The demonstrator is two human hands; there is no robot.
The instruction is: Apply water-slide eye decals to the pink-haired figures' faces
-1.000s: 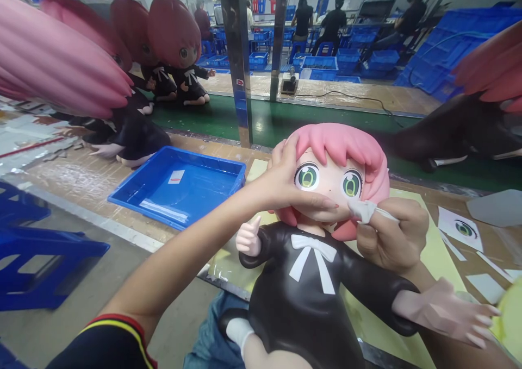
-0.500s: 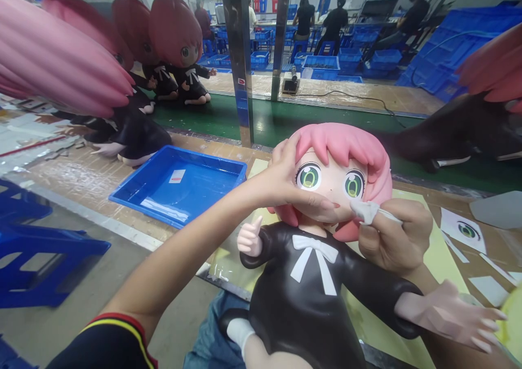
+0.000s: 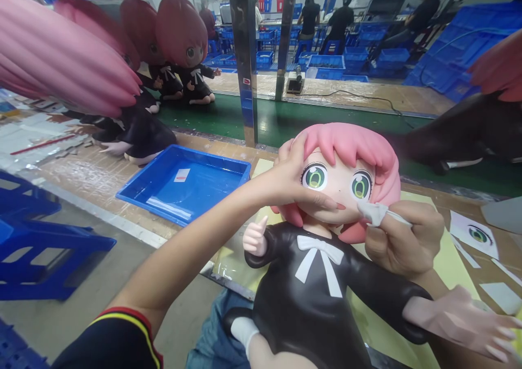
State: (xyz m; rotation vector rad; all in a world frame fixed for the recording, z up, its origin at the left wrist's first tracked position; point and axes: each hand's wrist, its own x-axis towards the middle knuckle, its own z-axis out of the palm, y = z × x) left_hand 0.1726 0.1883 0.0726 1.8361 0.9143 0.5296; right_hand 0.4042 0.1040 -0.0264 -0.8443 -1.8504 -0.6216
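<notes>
- The left hand (image 3: 294, 180) reaches in from the lower left and cups the side of the doll (image 3: 322, 298), on its head.
- Its grip is a wide, half-open cup: the fingers (image 3: 285, 150) curl over the pink hair at the temple, and the thumb lies flat across the cheek below the green eye, its tip near the mouth.
- The right hand (image 3: 402, 241) comes in from the right, and its grip is closed tight in a pinch on a small white cloth (image 3: 377, 213).
- The bunched end of the cloth sticks out past the fingertips and touches the doll's cheek, just under its other eye.
- The doll leans back towards the person, face up. Its black dress and white bow are in plain view, with one arm giving a thumbs-up and the other spread out to the right.
- Its head is above a yellow mat (image 3: 457, 255) on the surface (image 3: 93, 176).
- A blue tray (image 3: 204, 187) sits just left of the mat.
- A printed eye sheet (image 3: 475, 233) lies to the right of the mat.
- More dolls (image 3: 191, 59) of the same kind sit farther back on the left.
</notes>
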